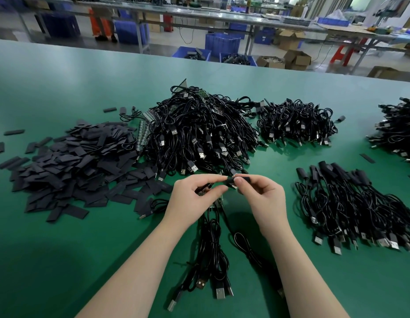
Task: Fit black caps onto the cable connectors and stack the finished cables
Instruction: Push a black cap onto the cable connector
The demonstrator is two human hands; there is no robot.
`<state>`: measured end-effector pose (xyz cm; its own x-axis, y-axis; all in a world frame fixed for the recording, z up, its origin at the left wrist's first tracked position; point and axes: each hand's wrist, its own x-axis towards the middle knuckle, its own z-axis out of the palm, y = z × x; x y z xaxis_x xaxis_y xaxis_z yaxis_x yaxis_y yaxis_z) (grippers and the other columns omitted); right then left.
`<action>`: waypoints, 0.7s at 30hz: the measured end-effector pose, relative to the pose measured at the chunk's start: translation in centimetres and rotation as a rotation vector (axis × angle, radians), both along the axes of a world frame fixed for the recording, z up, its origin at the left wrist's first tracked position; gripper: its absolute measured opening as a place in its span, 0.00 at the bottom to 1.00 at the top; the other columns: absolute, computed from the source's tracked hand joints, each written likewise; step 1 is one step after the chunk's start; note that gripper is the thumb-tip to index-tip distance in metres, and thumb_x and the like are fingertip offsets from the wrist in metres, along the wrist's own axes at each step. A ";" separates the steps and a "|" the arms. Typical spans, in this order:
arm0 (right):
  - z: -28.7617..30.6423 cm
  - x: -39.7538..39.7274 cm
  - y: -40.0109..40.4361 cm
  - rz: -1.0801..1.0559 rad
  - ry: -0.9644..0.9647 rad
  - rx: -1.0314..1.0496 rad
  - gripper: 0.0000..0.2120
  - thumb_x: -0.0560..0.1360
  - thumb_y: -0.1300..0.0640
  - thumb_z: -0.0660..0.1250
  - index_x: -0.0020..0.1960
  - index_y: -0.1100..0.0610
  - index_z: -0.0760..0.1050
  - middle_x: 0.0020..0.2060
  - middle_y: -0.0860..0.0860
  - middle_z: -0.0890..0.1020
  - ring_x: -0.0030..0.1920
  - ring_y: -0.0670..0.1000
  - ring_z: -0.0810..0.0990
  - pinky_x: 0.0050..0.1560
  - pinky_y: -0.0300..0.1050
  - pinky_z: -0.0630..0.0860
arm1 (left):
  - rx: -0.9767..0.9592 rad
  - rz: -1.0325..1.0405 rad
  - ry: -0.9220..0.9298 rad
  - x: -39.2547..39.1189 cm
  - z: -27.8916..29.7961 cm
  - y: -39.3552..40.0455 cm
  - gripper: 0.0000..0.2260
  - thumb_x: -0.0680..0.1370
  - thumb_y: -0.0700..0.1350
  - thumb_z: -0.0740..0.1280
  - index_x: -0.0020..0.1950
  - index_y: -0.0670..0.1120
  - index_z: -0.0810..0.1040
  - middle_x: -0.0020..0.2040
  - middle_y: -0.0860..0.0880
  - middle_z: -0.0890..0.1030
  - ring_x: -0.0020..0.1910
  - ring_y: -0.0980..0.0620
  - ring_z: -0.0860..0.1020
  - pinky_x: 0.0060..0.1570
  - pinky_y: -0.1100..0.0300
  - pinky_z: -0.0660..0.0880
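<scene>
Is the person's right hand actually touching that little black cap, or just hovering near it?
Touching. The head view shows the right hand pinching the black cap between thumb and fingertips, with no gap, while the left hand holds the cable end against it.

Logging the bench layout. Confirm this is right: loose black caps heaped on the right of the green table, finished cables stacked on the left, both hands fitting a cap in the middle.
Sides are swapped. The head view shows the loose black caps heaped on the left of the green table and the finished cables on the right. The left hand and right hand do work mid-table.
</scene>
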<state>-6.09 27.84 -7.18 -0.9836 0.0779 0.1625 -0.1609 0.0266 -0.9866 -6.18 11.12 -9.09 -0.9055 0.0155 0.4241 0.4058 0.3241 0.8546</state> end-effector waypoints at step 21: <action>0.1 0.1 0.3 0.021 0.052 0.032 0.18 0.71 0.64 0.76 0.39 0.40 0.86 0.40 0.43 0.87 0.43 0.40 0.85 0.44 0.28 0.76 | -0.055 0.057 -0.106 0.1 0.1 0.1 0.12 0.74 0.49 0.73 0.52 0.66 0.80 0.50 0.74 0.78 0.52 0.70 0.76 0.48 0.78 0.70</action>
<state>-6.03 28.15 -7.04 -0.9751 0.0516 0.2155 -0.2128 0.0537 -0.9756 -6.06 11.24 -9.04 -0.9453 -0.0169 0.3257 0.2935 0.3917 0.8720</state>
